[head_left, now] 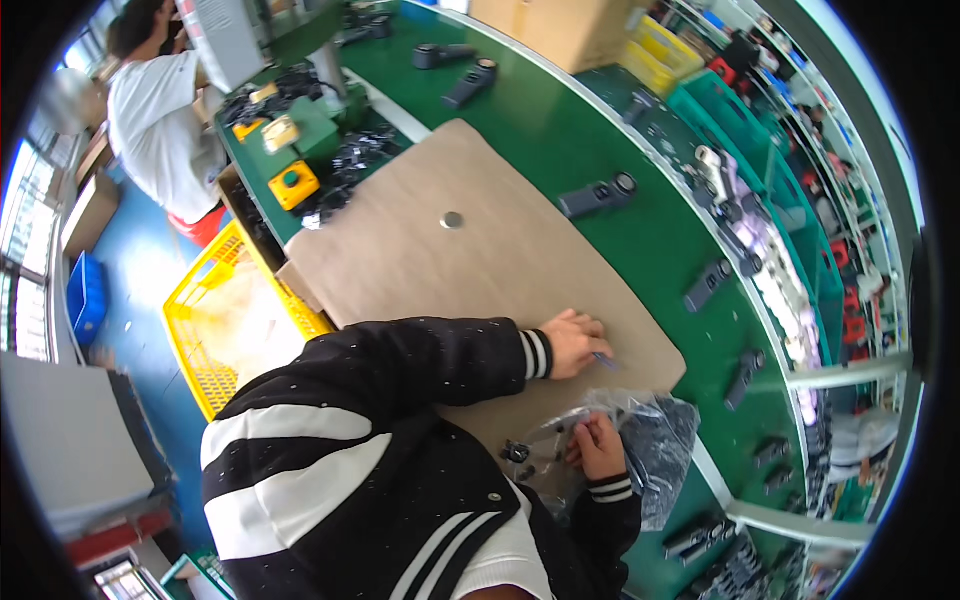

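Note:
My left hand rests over the brown work mat, its fingers curled. A slim bluish-purple piece sticks out by its fingertips; its kind is too small to tell. Nearer me, my right hand is closed at a clear plastic bag with dark parts inside. Its fingers seem to pinch the film, though the fingertips are partly hidden. Beside the bag's left part sits a small black part. Farther up the mat lies a round silvery disc, apart from both hands.
Dark handheld devices lie spaced along the green table. At the left stand a yellow basket and a green machine with a yellow button box. Green crates line the far right. A person sits at far left.

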Demonstrator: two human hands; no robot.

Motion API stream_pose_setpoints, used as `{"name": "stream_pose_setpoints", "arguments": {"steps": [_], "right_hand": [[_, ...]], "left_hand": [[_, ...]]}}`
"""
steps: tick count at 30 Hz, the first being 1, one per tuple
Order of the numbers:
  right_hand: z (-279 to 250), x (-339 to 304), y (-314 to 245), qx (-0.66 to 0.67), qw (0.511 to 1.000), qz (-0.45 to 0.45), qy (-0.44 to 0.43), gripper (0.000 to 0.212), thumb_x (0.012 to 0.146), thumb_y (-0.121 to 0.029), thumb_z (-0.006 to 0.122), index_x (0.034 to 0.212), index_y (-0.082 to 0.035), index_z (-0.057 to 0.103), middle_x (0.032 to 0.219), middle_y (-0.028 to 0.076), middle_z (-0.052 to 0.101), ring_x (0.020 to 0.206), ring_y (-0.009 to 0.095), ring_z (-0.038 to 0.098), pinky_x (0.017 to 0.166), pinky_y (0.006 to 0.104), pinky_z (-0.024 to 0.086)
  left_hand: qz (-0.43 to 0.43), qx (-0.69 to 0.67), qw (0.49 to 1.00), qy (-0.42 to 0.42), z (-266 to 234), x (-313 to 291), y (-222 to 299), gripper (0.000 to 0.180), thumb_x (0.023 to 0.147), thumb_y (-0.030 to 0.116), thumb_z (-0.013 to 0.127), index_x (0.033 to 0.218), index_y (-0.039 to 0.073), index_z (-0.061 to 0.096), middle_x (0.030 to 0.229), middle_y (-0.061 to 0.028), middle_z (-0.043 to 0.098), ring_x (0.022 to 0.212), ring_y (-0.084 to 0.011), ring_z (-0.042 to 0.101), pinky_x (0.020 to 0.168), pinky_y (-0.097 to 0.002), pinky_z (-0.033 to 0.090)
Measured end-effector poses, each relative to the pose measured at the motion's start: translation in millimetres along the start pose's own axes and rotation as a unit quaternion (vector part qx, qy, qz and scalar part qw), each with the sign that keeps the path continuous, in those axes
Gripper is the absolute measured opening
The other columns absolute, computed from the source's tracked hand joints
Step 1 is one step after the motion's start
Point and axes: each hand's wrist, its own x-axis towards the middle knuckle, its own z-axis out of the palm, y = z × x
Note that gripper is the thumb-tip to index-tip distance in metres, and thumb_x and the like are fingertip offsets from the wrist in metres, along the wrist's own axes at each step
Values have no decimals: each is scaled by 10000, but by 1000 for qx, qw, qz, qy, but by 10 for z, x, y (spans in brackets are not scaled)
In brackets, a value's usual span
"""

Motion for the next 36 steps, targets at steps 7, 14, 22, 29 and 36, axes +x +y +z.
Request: {"name": "stream_pose_setpoints", "arguments": {"steps": [7, 14, 22, 29, 36], "right_hand": [[18, -14, -79, -1, 1000, -1, -17, 65, 928, -68, 513, 981, -30, 504, 722, 84, 593, 529, 145, 526, 490, 235, 442], [16, -3, -90, -3, 1000, -6, -18, 68, 930, -64, 509, 987, -26, 504, 721, 86, 592, 533, 146, 529, 493, 238, 445], [19, 0, -94, 14, 1000, -7, -17, 76, 929, -58, 507, 994, -20, 514, 722, 86, 593, 536, 147, 527, 495, 239, 447], [40, -29, -124, 2, 1000, -3, -15, 82, 927, -56, 508, 996, -17, 529, 727, 83, 595, 538, 147, 525, 498, 237, 451], [62, -31, -147, -6, 1000, 0, -9, 89, 926, -56, 509, 1003, -21, 535, 727, 82, 595, 538, 148, 525, 498, 238, 453]], "left_hand": [[3, -54, 998, 32, -85, -33, 51, 287, 762, 73, 599, 1020, 197, 625, 1006, -13, 554, 943, -205, 549, 871, -359, 343], [-3, -56, 997, 56, -111, -3, 63, 246, 750, 51, 597, 955, 186, 592, 984, -18, 540, 935, -209, 538, 885, -377, 327], [-12, -33, 994, 102, -150, 41, 74, 224, 738, 62, 601, 928, 178, 572, 981, -25, 538, 948, -222, 507, 904, -406, 318], [-15, 4, 994, 111, -172, 12, 98, 213, 756, 97, 613, 947, 181, 571, 1016, -9, 541, 987, -224, 485, 971, -447, 292], [40, 33, 995, 90, -143, -40, 33, 204, 771, 132, 619, 965, 177, 574, 1036, -8, 545, 998, -231, 482, 1007, -475, 275]]}}
